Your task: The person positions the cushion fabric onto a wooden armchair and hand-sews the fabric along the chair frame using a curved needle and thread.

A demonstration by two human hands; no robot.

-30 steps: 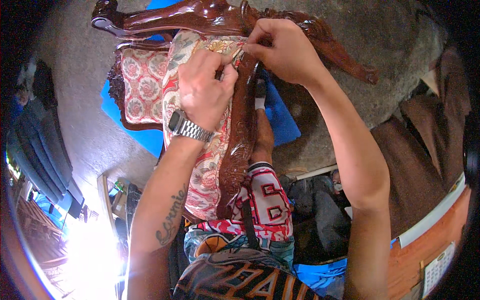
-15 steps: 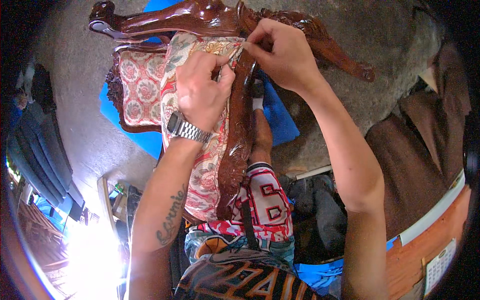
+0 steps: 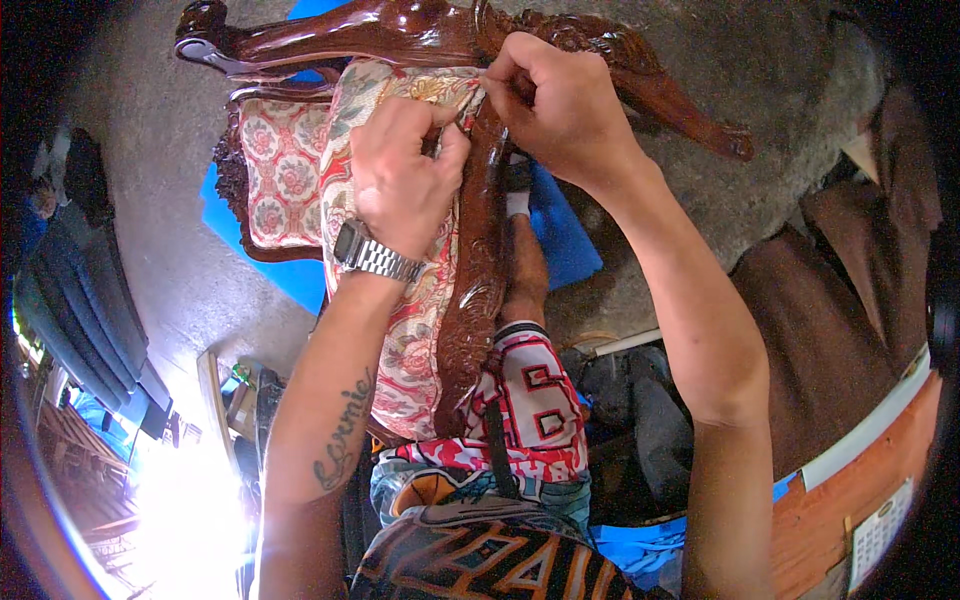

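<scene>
An upholstered chair with glossy dark carved wood lies tipped over in front of me. Its seat cover is cream fabric with a red and yellow floral pattern, running along the carved seat rail. My left hand, with a metal watch at the wrist, rests on the cover, thumb and fingers pinching the fabric near its edge. At the far corner of the seat my right hand is closed in a pinch on the fabric's edge beside the wood. Whether a small piece is also between those fingertips I cannot make out.
The patterned chair back extends to the left. A curved chair leg crosses the far side; another leg points right. Blue sheeting lies under the chair on the concrete floor. Brown cloth drapes at the right.
My right hand has shifted very slightly up and left at the seat corner. My left hand keeps its pinch, and the chair stays nearly the same in view.
</scene>
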